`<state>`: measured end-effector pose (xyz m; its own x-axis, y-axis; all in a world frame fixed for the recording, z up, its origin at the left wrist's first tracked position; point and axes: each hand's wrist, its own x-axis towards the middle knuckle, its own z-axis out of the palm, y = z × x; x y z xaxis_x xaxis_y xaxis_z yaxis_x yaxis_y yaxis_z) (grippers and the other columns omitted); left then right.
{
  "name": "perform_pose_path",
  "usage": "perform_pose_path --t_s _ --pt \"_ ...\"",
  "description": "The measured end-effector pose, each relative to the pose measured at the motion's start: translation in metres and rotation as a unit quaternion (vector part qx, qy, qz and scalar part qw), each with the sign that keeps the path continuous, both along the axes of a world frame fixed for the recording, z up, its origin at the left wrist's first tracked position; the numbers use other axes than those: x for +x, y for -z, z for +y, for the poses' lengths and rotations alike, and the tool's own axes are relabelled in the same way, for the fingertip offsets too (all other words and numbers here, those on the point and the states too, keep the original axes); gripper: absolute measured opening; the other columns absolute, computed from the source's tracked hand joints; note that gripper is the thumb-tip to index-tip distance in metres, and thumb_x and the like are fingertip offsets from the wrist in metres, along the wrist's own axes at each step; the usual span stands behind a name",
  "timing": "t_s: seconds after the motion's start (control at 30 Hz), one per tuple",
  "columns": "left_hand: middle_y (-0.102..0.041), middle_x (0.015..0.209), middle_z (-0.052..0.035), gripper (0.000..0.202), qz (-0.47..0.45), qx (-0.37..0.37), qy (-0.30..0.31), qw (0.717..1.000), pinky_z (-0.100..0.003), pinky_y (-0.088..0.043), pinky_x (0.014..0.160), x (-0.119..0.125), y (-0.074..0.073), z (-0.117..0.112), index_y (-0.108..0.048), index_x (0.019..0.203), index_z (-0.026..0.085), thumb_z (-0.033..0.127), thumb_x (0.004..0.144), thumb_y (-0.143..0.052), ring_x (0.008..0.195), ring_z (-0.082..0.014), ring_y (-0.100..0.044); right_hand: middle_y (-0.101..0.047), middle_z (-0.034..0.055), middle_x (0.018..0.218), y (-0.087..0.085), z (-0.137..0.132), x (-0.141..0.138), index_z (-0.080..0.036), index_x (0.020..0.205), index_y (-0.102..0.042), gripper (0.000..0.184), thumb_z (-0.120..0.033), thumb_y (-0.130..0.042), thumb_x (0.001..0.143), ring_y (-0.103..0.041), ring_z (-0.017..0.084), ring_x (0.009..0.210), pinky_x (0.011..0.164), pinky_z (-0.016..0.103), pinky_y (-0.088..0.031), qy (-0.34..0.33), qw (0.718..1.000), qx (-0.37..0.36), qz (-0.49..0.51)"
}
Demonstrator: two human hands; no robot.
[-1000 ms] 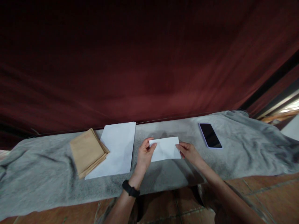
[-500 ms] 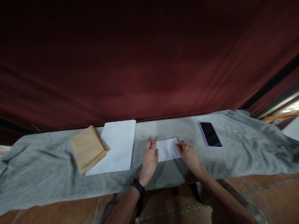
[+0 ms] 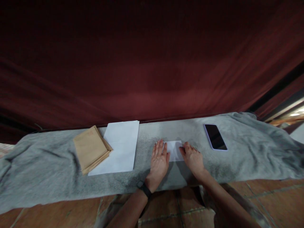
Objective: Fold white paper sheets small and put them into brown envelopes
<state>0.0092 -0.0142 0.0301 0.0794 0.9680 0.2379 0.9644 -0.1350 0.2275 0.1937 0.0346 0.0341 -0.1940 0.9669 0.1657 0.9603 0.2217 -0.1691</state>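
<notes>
A small piece of white paper [image 3: 175, 151], seemingly folded, lies on the grey cloth between my hands. My left hand [image 3: 160, 160], with a dark watch on the wrist, rests flat over the paper's left end, its fingers stretched out. At the right edge, my right hand [image 3: 193, 157] has its fingers curled, with thumb and fingertips gripping the paper's side. The paper's left part is hidden under my left hand.
To the left, a stack of brown envelopes [image 3: 90, 147] overlaps a pile of white sheets [image 3: 122, 142]. A phone in a purple case [image 3: 215, 136] lies on the right. The grey cloth [image 3: 54, 177] covers a narrow bench before a dark red curtain [image 3: 152, 79].
My left hand has shifted right onto the paper and flattened, covering more of its left end. My right hand stays at the right edge.
</notes>
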Motion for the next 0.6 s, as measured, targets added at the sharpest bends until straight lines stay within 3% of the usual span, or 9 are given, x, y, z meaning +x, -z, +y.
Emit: perform_pose_path --t_s 0.13,0.23,0.33,0.47,0.6 --pt "-0.037 0.164 -0.0158 0.055 0.025 -0.004 0.019 1.0 -0.056 -0.03 0.125 0.01 0.011 -0.002 -0.036 0.155 0.013 0.034 0.104 -0.04 0.154 -0.0297 -0.028 -0.07 0.0188 0.118 0.007 0.004 -0.006 -0.014 0.127 -0.061 0.038 -0.034 -0.038 0.105 -0.065 0.032 0.11 0.095 0.048 -0.05 -0.063 0.993 0.063 0.071" --pt "-0.036 0.164 -0.0158 0.057 0.049 -0.004 0.014 0.999 -0.054 -0.028 0.125 0.012 0.016 -0.003 -0.031 0.158 0.011 0.031 0.104 -0.036 0.155 -0.0275 -0.025 -0.06 0.0173 0.141 0.015 0.0 -0.02 -0.015 0.145 -0.051 0.049 -0.039 -0.033 0.106 -0.055 0.029 0.13 0.107 0.048 -0.047 -0.142 0.978 0.066 0.141" --pt "-0.034 0.164 -0.0168 0.061 0.074 0.0 0.021 0.997 -0.052 -0.029 0.125 0.012 0.018 -0.004 -0.025 0.16 0.01 0.023 0.102 -0.034 0.155 -0.0268 -0.025 -0.054 0.017 0.151 0.023 -0.009 -0.035 -0.012 0.151 -0.045 0.054 -0.038 -0.026 0.108 -0.045 0.026 0.144 0.117 0.047 -0.04 -0.202 0.968 0.046 0.139" --pt "-0.034 0.165 -0.0167 0.063 0.091 -0.004 0.017 0.996 -0.048 -0.028 0.125 0.014 0.02 -0.005 -0.024 0.16 0.008 0.018 0.099 -0.034 0.155 -0.0266 -0.025 -0.047 0.0192 0.157 0.03 -0.017 -0.039 -0.008 0.153 -0.043 0.057 -0.038 -0.024 0.108 -0.038 0.027 0.149 0.122 0.05 -0.032 -0.196 0.976 0.051 0.082" --pt "-0.032 0.165 -0.0174 0.062 0.08 -0.018 -0.006 0.997 -0.047 -0.027 0.126 0.017 0.017 -0.006 -0.024 0.159 0.005 0.023 0.1 -0.034 0.155 -0.0261 -0.024 -0.04 0.0203 0.16 0.034 -0.016 -0.03 -0.006 0.154 -0.041 0.057 -0.037 -0.025 0.109 -0.032 0.029 0.152 0.122 0.051 -0.03 -0.174 0.982 0.07 0.034"
